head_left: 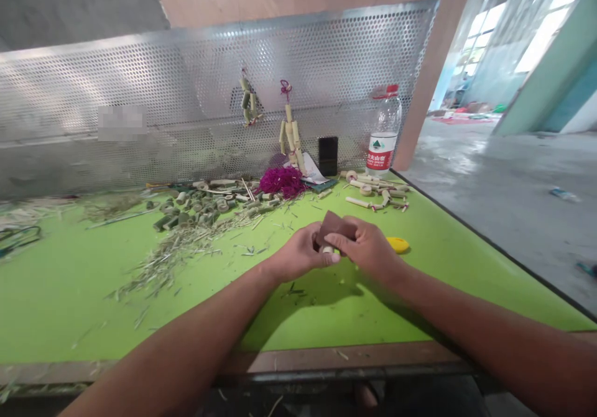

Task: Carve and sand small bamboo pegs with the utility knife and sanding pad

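Observation:
Both hands meet above the green table mat (pixel 69 293). My left hand (pixel 298 256) is closed around a small pale bamboo piece (pixel 328 250), of which only the end shows. My right hand (pixel 370 248) pinches a brown sheet that looks like sandpaper (pixel 336 223), pressed against the bamboo piece. A yellow object (pixel 398 244) lies on the mat just behind my right hand, partly hidden.
Cut bamboo segments (pixel 196 209) and shavings (pixel 168 258) litter the mat's left middle. More bamboo pieces (pixel 377 192), purple yarn (pixel 282 181), a black box (pixel 328 155) and a water bottle (pixel 383 134) stand by the perforated metal back panel (pixel 140 106), where two bamboo figures (pixel 291 134) hang.

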The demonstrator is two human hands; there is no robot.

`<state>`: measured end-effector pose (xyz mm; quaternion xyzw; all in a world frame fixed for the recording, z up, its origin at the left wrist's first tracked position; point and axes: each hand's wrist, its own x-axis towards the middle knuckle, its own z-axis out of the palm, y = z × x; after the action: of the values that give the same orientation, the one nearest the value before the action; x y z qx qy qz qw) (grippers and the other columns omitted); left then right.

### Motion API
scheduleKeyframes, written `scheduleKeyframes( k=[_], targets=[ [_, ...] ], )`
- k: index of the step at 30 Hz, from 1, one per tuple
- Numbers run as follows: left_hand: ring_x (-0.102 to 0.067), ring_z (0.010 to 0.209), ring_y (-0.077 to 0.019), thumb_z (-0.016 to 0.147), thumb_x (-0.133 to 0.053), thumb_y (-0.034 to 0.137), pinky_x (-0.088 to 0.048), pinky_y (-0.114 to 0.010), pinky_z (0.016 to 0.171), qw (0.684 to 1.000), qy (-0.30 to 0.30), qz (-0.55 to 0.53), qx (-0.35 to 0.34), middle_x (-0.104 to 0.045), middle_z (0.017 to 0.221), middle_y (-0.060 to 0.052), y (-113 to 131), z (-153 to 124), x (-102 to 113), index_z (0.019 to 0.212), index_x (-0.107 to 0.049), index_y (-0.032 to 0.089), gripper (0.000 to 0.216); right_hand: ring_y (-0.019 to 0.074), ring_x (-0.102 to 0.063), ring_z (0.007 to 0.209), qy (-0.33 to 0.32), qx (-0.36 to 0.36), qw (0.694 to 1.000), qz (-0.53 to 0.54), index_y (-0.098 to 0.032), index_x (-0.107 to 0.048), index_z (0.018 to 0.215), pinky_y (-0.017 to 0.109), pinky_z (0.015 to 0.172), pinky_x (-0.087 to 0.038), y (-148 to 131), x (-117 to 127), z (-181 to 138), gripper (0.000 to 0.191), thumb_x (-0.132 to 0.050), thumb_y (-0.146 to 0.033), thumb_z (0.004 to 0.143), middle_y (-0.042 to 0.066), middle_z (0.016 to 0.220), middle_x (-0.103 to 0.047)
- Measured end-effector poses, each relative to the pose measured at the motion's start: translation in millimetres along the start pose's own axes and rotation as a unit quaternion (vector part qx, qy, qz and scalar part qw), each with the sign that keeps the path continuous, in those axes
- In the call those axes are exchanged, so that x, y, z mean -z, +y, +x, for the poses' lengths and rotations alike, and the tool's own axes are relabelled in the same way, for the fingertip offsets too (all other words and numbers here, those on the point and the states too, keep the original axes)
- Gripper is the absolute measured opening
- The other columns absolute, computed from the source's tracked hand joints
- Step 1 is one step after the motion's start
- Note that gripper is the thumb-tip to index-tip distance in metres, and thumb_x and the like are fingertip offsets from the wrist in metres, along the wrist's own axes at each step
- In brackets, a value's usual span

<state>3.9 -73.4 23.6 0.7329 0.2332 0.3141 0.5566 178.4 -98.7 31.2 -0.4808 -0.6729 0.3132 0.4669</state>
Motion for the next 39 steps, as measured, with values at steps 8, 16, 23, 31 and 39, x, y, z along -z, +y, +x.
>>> scheduleKeyframes(
  k=[8, 16, 23, 31, 39],
  targets=[
    [-0.048, 0.070, -0.0108, 0.068, -0.081, 0.044, -0.040, -0.024, 0.060, 1.000, 0.006, -0.003, 0.010, -0.053, 0.083, -0.002, 2.0, -0.8, 0.0, 0.105, -0.055, 0.012, 0.055, 0.0182, -0.060, 0.071, -0.012, -0.004, 1.000, 0.009, -0.018, -0.064, 0.088, 0.030, 0.063, -0.045, -2.2, -2.1, -2.1, 0.024, -0.065, -0.041, 0.080, 0.003, 0.077, -0.069],
    [-0.051, 0.076, -0.0131, 0.069, -0.080, 0.046, -0.045, -0.026, 0.065, 1.000, 0.010, -0.001, 0.006, -0.056, 0.089, -0.005, 1.6, -1.9, 1.1, 0.110, -0.055, 0.013, 0.058, 0.0185, -0.061, 0.071, -0.013, 0.003, 0.999, 0.030, -0.019, -0.066, 0.088, 0.030, 0.064, -0.045, 0.1, -0.9, 0.3, 0.024, -0.066, -0.042, 0.080, 0.003, 0.077, -0.069],
    [-0.050, 0.073, -0.0120, 0.070, -0.079, 0.044, -0.043, -0.025, 0.063, 1.000, 0.013, 0.015, 0.015, -0.055, 0.085, -0.003, 1.5, -2.0, -0.2, 0.109, -0.056, 0.012, 0.056, 0.0182, -0.061, 0.072, 0.003, 0.008, 1.000, 0.010, -0.018, -0.065, 0.084, 0.030, 0.064, -0.045, -2.8, -0.8, -1.3, 0.022, -0.065, -0.040, 0.080, 0.002, 0.076, -0.068],
    [-0.049, 0.071, -0.0113, 0.070, -0.080, 0.040, -0.041, -0.024, 0.062, 1.000, 0.018, 0.013, 0.019, -0.054, 0.084, -0.002, 2.1, -1.8, -0.7, 0.107, -0.056, 0.013, 0.052, 0.0185, -0.062, 0.074, -0.004, 0.015, 1.000, 0.001, -0.018, -0.065, 0.084, 0.030, 0.067, -0.046, -0.4, -0.5, -0.2, 0.021, -0.065, -0.038, 0.080, 0.003, 0.078, -0.070],
    [-0.049, 0.069, -0.0112, 0.069, -0.081, 0.037, -0.041, -0.025, 0.062, 0.998, 0.018, 0.048, 0.031, -0.055, 0.081, -0.001, -0.9, -2.1, 0.0, 0.106, -0.056, 0.013, 0.052, 0.0182, -0.062, 0.072, -0.014, 0.006, 1.000, -0.007, -0.017, -0.065, 0.083, 0.030, 0.066, -0.046, -1.4, 0.5, 1.1, 0.020, -0.065, -0.037, 0.080, 0.003, 0.076, -0.069]
  ],
)
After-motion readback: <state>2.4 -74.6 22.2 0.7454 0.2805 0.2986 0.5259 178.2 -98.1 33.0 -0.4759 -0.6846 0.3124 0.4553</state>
